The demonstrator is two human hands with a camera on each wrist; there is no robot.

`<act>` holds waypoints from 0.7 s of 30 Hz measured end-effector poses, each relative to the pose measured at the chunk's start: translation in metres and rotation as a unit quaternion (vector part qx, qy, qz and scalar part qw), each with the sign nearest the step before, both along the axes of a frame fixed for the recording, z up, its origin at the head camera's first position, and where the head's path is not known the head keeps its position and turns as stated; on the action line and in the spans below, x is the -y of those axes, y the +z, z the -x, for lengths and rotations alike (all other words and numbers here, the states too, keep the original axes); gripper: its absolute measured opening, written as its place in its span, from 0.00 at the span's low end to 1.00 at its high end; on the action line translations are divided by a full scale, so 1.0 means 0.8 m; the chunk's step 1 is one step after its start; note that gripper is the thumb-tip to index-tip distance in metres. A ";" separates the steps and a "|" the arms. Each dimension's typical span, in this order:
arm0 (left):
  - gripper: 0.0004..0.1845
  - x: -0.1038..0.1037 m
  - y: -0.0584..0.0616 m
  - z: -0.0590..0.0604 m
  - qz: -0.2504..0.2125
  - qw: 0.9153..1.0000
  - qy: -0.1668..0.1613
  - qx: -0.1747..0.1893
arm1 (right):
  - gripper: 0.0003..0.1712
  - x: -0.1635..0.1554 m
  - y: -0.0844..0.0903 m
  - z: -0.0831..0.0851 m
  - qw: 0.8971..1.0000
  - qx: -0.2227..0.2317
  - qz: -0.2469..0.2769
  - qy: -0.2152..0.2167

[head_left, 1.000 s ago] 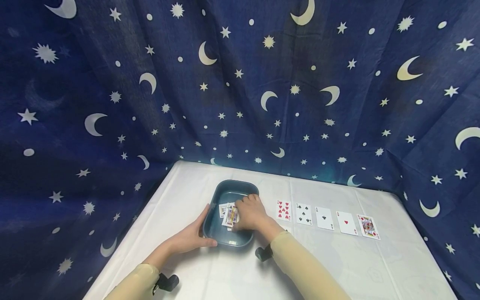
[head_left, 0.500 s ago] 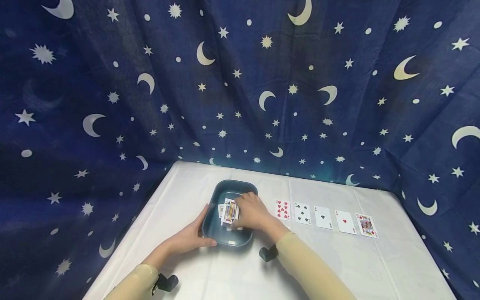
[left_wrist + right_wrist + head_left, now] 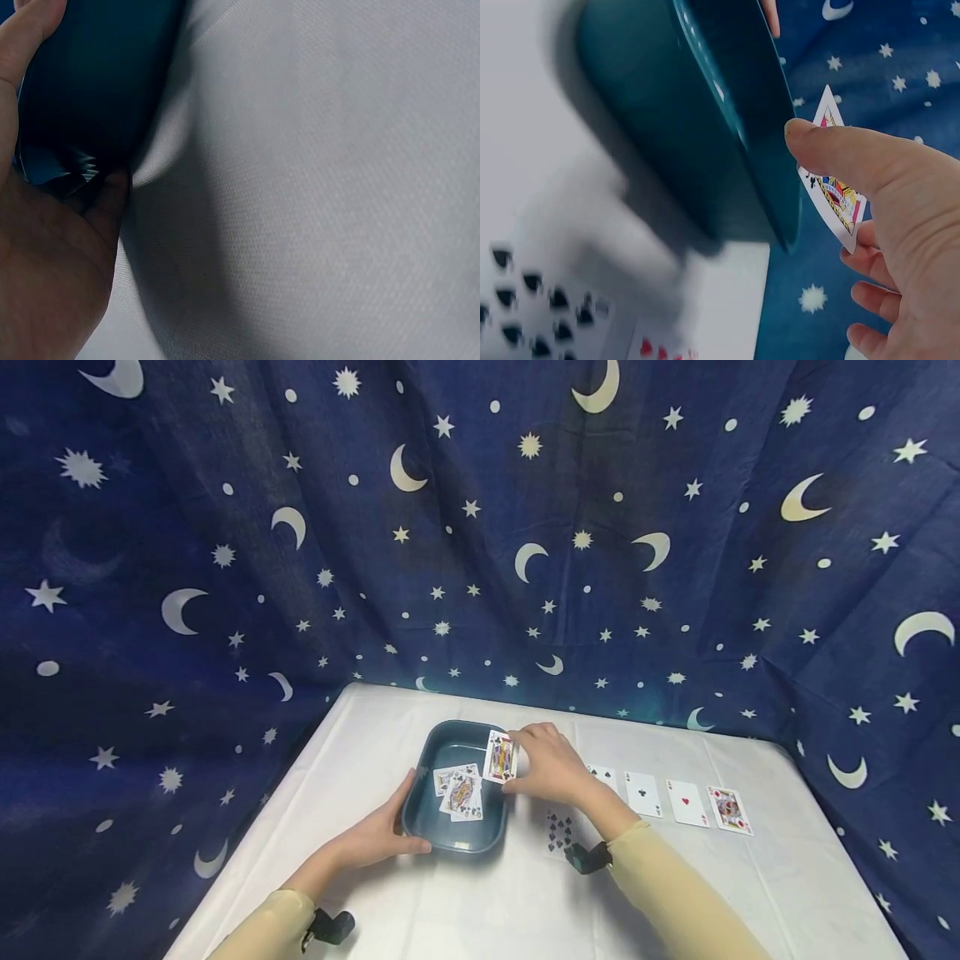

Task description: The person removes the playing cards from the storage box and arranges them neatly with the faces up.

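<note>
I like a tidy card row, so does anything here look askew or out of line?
Yes. A black-pip card lies below the row, nearer the person, not in line with it. In the tray, two cards overlap crookedly.

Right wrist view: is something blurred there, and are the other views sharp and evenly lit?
Right wrist view: the teal tray and the spade card are blurred; the held face card is sharper. Left wrist view: the tray's side is dark, with a soft shadow on the white cloth. Head view: sharp, evenly lit, edges bent.
</note>
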State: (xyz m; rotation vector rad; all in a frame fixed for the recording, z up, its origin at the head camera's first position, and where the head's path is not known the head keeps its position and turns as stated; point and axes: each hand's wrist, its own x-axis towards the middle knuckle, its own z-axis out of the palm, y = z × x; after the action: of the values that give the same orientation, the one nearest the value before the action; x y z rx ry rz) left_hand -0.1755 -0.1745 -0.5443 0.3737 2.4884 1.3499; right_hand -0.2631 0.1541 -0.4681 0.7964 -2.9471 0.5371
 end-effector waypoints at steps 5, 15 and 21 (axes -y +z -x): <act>0.70 0.000 0.001 0.000 0.003 1.000 0.001 0.003 | 0.56 -0.037 0.006 -0.005 1.000 -0.004 0.001 -0.017; 0.70 0.001 -0.002 0.001 -0.002 1.000 0.001 0.001 | 0.56 -0.099 -0.003 -0.025 0.999 -0.021 -0.007 -0.035; 0.70 0.001 -0.003 0.001 -0.006 1.000 0.001 0.002 | 0.54 -0.133 -0.024 -0.041 0.999 -0.032 -0.029 -0.033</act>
State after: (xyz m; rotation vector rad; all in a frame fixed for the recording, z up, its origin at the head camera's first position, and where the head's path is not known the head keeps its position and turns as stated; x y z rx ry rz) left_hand -0.1764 -0.1755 -0.5471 0.3711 2.4791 1.3664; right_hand -0.2306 0.2606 -0.4873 0.7038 -2.9309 0.4151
